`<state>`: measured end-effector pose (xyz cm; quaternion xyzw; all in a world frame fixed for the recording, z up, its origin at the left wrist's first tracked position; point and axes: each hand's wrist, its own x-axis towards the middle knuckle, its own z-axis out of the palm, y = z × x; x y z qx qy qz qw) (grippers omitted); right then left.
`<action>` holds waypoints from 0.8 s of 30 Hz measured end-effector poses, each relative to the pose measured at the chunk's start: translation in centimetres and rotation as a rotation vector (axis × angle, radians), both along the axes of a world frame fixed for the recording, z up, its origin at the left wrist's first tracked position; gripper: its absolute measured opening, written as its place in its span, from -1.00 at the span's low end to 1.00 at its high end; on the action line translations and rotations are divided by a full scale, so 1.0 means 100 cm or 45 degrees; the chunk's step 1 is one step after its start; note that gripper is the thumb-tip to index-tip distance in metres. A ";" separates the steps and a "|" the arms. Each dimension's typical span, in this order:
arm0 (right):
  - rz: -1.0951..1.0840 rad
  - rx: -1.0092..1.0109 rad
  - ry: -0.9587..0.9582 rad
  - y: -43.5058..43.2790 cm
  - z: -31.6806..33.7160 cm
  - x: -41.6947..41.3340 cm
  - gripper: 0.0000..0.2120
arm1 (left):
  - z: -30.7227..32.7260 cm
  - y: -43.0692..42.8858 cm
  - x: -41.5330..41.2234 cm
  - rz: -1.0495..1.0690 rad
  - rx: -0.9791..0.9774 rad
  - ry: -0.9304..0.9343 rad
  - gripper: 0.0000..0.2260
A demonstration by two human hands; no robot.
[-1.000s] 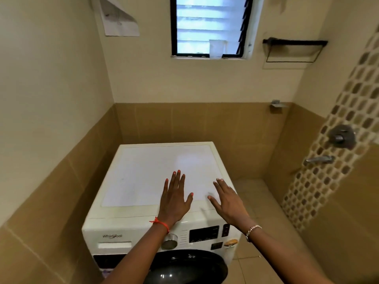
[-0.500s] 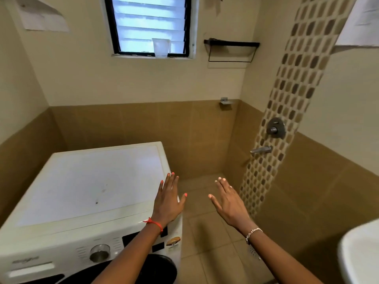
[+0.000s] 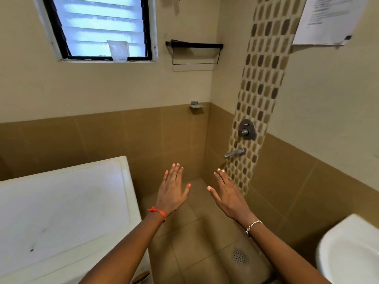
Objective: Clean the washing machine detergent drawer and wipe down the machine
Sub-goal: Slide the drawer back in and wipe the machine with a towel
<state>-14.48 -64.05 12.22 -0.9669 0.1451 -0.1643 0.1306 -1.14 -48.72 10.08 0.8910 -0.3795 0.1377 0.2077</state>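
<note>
Head view: left hand (image 3: 172,193) and right hand (image 3: 227,195) both flat, fingers straight and splayed, holding nothing, hovering over glossy tan floor tiles (image 3: 190,242), just past right edge of washer (image 3: 61,212). Washer top smooth, white, rectangular, dark specks; front cut off below. Round perforated drain (image 3: 239,256). Curved white sink (image 3: 348,253), half cropped.

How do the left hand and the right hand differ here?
The left hand wears a red thread at its wrist; the right hand wears a silver chain bracelet. The left hand's nails look orange; the right hand's look paler. Both are open with straight fingers, hold nothing, and do not touch the washing machine.
</note>
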 end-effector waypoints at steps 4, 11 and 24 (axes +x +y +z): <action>0.009 -0.029 0.022 -0.032 0.013 0.033 -0.43 | 0.009 -0.031 0.045 0.023 -0.023 0.030 -0.44; -0.017 -0.077 -0.028 -0.085 0.043 0.106 -0.44 | 0.040 -0.061 0.123 0.038 -0.078 -0.013 -0.45; 0.064 -0.061 0.011 -0.158 0.018 0.230 -0.43 | 0.018 -0.108 0.224 0.056 -0.013 0.066 -0.49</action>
